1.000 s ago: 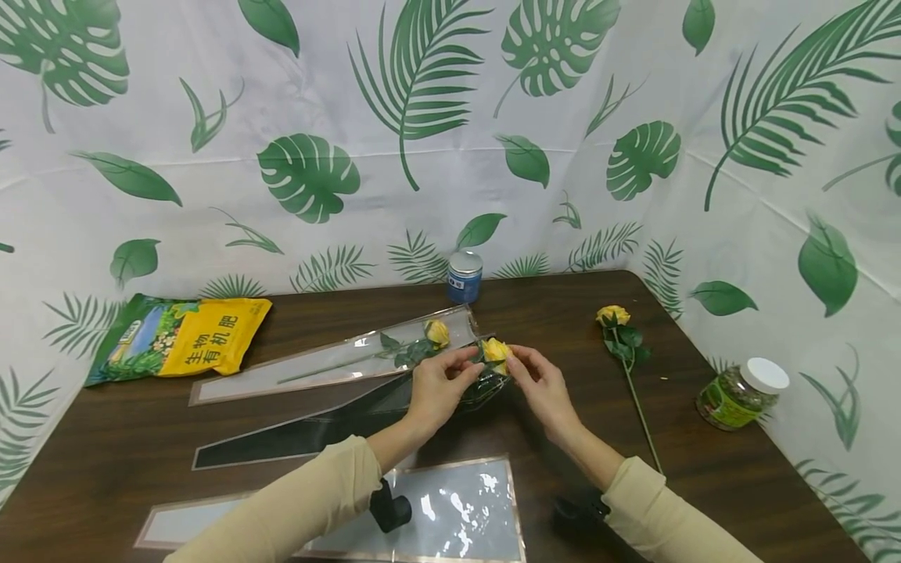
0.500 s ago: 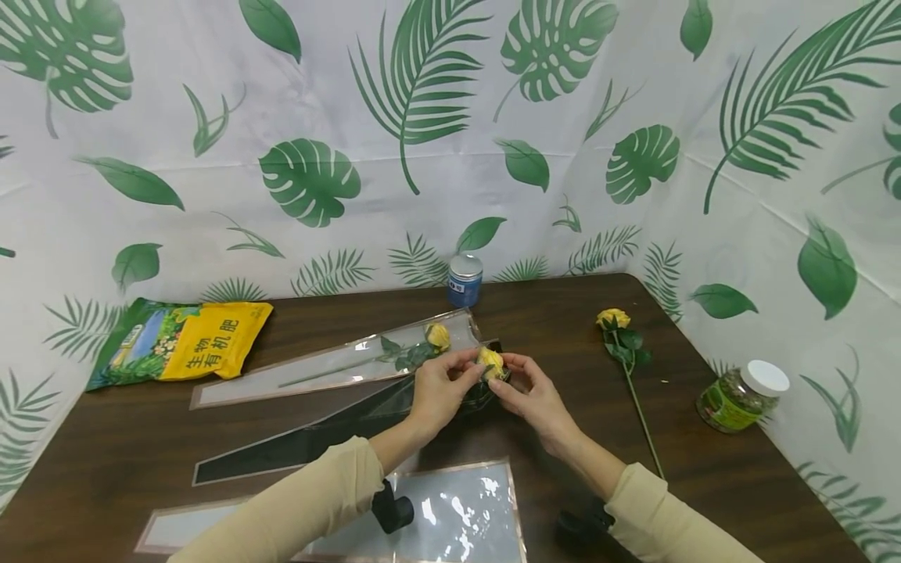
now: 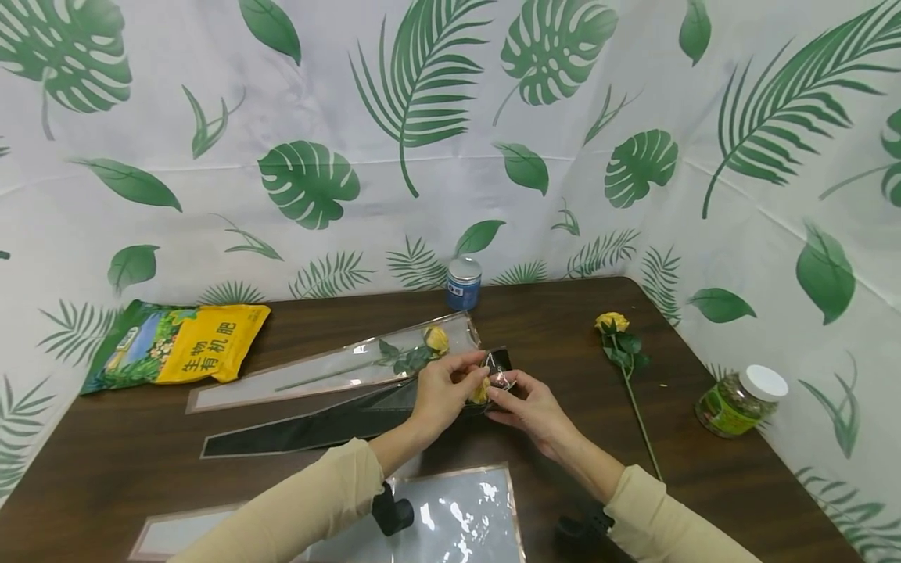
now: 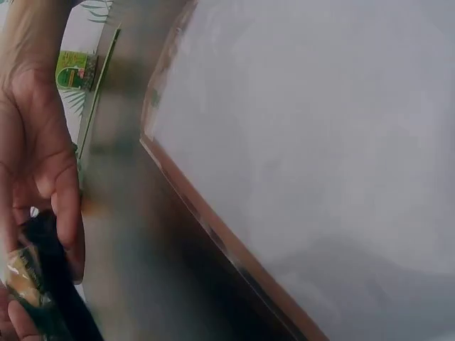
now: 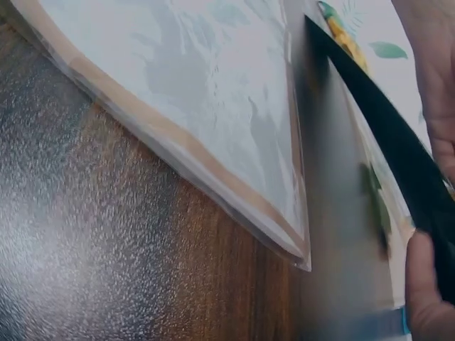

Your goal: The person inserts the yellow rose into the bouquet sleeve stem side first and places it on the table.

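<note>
A long, tapering black flower sleeve (image 3: 303, 432) with a pale edge is held up between both hands, its narrow end pointing left. Inside its wide mouth shows a yellow rose (image 3: 479, 392), partly covered by fingers. My left hand (image 3: 442, 392) pinches the near left side of the mouth, thumb beside the bloom. With thumb and fingers, my right hand (image 3: 531, 410) grips the other side of the mouth, where a glossy dark flap stands up. In the right wrist view the sleeve (image 5: 384, 121) runs diagonally; the rose's stem is hidden in it.
Behind lies a clear-and-white sleeve (image 3: 281, 385) with another yellow rose (image 3: 436, 339) on it. White sleeves (image 3: 457, 508) lie in front. To the right are a single yellow rose (image 3: 612, 321) and a white-lidded jar (image 3: 739, 400). A blue can (image 3: 464, 285) and yellow-green bag (image 3: 176, 344) stand at the back.
The rose bloom has sunk lower into the mouth of the black sleeve and toward the left hand. A dark flap now rises behind it. The right hand's fingers have shifted onto the sleeve's edge.
</note>
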`<state>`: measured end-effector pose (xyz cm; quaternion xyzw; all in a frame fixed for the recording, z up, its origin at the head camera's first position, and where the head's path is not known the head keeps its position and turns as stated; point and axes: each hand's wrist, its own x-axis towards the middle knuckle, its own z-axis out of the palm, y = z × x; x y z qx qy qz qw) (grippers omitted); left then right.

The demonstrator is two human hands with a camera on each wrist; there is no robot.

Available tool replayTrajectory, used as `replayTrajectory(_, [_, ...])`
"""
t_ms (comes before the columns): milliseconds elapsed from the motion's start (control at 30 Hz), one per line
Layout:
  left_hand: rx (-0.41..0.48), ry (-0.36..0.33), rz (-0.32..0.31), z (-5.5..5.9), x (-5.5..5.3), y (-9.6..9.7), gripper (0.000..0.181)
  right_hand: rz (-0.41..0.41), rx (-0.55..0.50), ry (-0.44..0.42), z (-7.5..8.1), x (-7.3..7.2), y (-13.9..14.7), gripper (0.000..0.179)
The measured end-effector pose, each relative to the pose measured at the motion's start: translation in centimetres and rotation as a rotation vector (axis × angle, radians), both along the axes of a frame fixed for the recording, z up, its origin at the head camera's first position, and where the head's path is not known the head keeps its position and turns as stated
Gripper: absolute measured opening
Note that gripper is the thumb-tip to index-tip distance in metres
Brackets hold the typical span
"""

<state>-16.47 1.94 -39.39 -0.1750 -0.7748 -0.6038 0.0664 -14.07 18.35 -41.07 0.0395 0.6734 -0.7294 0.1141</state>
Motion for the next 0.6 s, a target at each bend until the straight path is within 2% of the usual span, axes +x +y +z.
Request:
replayTrajectory(100, [-0.039,0.039,-0.013,0.0,0.0,-1.0,0.025,-0.016,-0.009,-0.014,-0.1,-0.1,0.1,0.028])
replayTrajectory(167, [-0.097,0.075,-0.017,-0.1,0.0,-2.1,0.029,-0.018,-0.018,-0.026,-0.1,-0.1,0.3,0.033])
replayTrajectory(300, [-0.33,0.156,0.004,-0.5,0.6,-4.7,0.042,0.008,-0.054,-0.045,-0.3,-0.2,0.8,0.039])
replayTrajectory(467, [-0.597,0.178,-0.015,-1.8,1.6,-7.0,0.056,0.077,-0.065,-0.034,-1.0,-0.1,1.3,0.042])
replayTrajectory(600, [-0.756,0.19,-0.041,-2.8,2.1,-7.9,0.058,0.091,0.027,-0.001,-1.6,0.0,1.7,0.036])
